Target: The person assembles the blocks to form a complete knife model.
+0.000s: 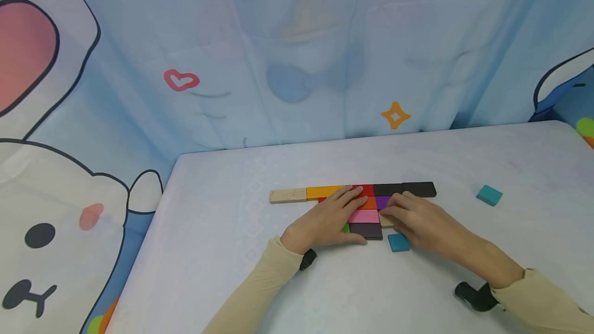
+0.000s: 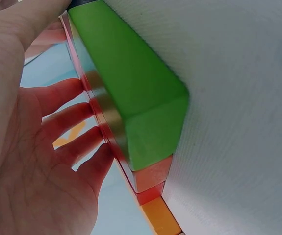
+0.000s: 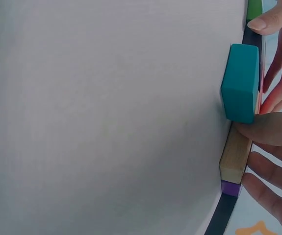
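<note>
My left hand lies over a flat patch of coloured blocks, fingers spread over the orange and red ones. Its thumb touches the edge of a black block. A green block sits under that palm, mostly hidden in the head view. With thumb and fingertips, my right hand pinches a plain wooden block at the patch's right side, beside the pink block and below a purple one. Just nearer stands a teal block, close to the right thumb.
Along the back, a row runs from a plain wooden block through a yellow one and red to black blocks. Another teal block lies apart at the right. A blue printed curtain hangs behind the white-covered table.
</note>
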{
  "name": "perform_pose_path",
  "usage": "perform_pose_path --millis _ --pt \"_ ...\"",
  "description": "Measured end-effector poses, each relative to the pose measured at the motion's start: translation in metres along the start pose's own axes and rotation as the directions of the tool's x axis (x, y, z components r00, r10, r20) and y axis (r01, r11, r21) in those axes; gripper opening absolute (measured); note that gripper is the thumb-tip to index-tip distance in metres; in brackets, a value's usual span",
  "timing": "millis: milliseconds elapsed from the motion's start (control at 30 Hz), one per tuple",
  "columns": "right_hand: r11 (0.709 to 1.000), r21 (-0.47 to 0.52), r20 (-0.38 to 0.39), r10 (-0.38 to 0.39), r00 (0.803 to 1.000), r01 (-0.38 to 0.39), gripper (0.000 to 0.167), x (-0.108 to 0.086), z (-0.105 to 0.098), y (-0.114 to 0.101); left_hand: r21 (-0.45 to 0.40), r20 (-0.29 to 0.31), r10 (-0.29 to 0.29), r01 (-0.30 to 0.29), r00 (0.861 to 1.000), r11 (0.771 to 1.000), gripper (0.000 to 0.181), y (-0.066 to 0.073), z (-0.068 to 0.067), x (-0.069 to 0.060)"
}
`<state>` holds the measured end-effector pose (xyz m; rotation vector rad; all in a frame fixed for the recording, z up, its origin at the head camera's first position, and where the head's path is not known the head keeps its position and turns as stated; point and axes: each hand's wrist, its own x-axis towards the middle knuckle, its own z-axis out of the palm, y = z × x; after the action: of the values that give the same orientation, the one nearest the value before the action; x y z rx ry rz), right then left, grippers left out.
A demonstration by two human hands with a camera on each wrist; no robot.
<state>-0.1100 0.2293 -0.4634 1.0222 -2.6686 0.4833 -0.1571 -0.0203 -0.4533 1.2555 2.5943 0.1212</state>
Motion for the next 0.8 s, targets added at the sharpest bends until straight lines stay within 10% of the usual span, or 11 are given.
perform_pose_path --millis 800 --pt "0.999 -0.018 -0.054 -0.034 0.998 0.033 0.040 0.0002 0.0033 -0.0009 0.002 -0.009 0.012 -0.012 1.000 1.000 0.092 -0.0013 0.0015 0.0001"
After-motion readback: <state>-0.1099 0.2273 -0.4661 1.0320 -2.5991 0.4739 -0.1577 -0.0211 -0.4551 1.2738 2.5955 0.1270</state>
